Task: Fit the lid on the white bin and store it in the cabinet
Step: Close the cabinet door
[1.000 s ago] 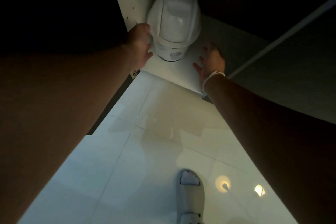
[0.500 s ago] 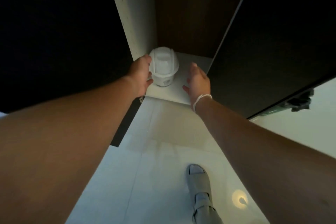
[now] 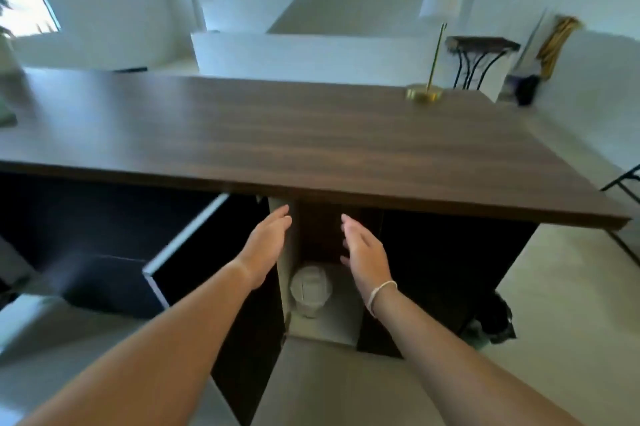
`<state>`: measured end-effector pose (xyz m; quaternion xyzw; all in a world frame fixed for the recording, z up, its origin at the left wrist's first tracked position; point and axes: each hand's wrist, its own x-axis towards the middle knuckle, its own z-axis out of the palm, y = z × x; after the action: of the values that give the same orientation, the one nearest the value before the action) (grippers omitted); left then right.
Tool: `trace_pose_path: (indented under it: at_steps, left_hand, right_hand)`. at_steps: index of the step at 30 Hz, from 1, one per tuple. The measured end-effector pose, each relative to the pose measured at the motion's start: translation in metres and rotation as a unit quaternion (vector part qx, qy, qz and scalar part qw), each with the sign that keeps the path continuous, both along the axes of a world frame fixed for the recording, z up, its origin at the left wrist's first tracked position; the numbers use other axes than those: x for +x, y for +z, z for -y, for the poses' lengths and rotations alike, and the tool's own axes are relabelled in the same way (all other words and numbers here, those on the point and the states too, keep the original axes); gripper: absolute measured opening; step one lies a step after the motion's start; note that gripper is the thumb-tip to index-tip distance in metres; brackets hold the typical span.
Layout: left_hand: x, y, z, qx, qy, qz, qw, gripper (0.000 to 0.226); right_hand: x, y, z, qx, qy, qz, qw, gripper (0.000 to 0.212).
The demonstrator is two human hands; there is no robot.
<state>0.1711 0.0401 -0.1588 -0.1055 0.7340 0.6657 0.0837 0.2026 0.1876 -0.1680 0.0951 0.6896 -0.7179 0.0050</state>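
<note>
The white bin (image 3: 310,290), with its domed lid on top, stands on the pale bottom shelf (image 3: 329,330) inside the open cabinet compartment under the wooden top. My left hand (image 3: 268,242) is raised above and left of the bin, fingers apart, holding nothing. My right hand (image 3: 362,247), with a white band at the wrist, hovers above and right of the bin, also empty with fingers spread. Neither hand touches the bin.
A dark cabinet door (image 3: 173,249) stands open to the left. The wide wooden top (image 3: 294,138) overhangs the compartment. A brass lamp (image 3: 429,79) stands at its far right. A small side table (image 3: 481,55) and dark chair legs (image 3: 623,183) are to the right.
Both hands have let go of the bin and pulled up and back out of the compartment. The view has risen from the cabinet floor to show the wooden top and the room.
</note>
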Motion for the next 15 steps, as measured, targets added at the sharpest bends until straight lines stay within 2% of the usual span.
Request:
trace_pose_path:
  at_steps: [4, 8, 12, 15]
  left_hand:
    - [0.003, 0.067, 0.023, -0.060, -0.017, -0.027, 0.998, 0.050]
    - [0.007, 0.097, 0.041, -0.126, 0.006, -0.050, 0.991, 0.050]
    - [0.018, 0.099, 0.058, -0.242, 0.022, 0.017, 0.970, 0.056]
    - [0.031, 0.083, 0.080, -0.364, 0.018, 0.099, 0.926, 0.061]
  right_hand:
    - [-0.011, 0.071, -0.008, 0.045, 0.009, -0.059, 0.997, 0.041]
    - [-0.032, 0.103, -0.021, 0.128, -0.013, -0.090, 0.988, 0.040]
    - [-0.050, 0.101, -0.029, 0.214, 0.037, -0.090, 0.972, 0.042]
    - [-0.064, 0.087, -0.042, 0.325, 0.095, -0.072, 0.938, 0.046]
